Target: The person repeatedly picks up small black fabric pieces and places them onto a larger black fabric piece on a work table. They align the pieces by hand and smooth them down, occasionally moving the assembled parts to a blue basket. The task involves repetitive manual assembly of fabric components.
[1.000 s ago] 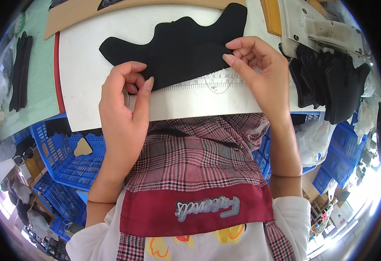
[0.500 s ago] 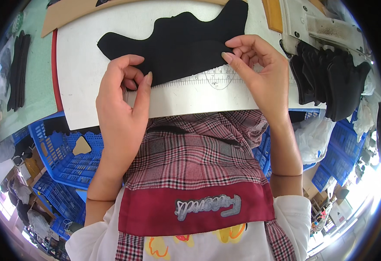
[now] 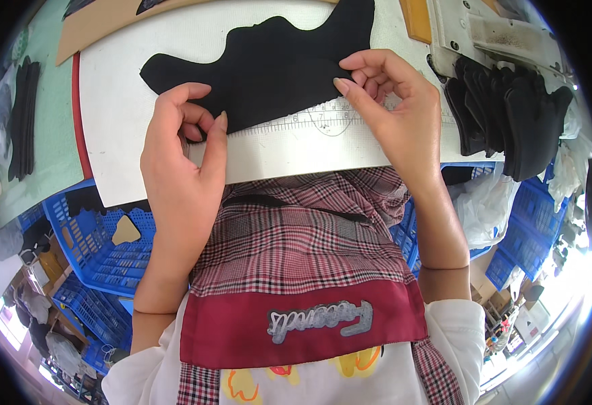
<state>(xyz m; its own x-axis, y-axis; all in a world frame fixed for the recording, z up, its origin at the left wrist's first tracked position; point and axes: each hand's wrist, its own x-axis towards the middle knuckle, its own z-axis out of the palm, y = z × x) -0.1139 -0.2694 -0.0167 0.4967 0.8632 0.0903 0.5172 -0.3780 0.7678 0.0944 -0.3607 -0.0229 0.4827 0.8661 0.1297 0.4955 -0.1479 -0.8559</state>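
A flat black fabric piece (image 3: 269,71) with a wavy far edge and a straighter near edge lies on the white work surface (image 3: 282,158). At its lower left corner my left hand (image 3: 179,158) has the edge between its thumb and curled fingers. My right hand (image 3: 404,111) pinches the right edge with thumb and index finger, the other fingers curled behind. Part of a ruler scale (image 3: 309,118) shows just below the fabric's near edge. How firmly either hand grips the cloth is hard to see.
Stacked black fabric pieces (image 3: 535,121) hang at the right beside a pale machine part (image 3: 512,34). More black strips (image 3: 24,118) lie on a green surface (image 3: 56,88) at left. Below the table edge is a blue crate (image 3: 100,253); a clear plastic bag (image 3: 481,206) hangs right.
The fabric and both hands appear slightly farther left in the picture, along with the table around them. The hold of the hands looks the same.
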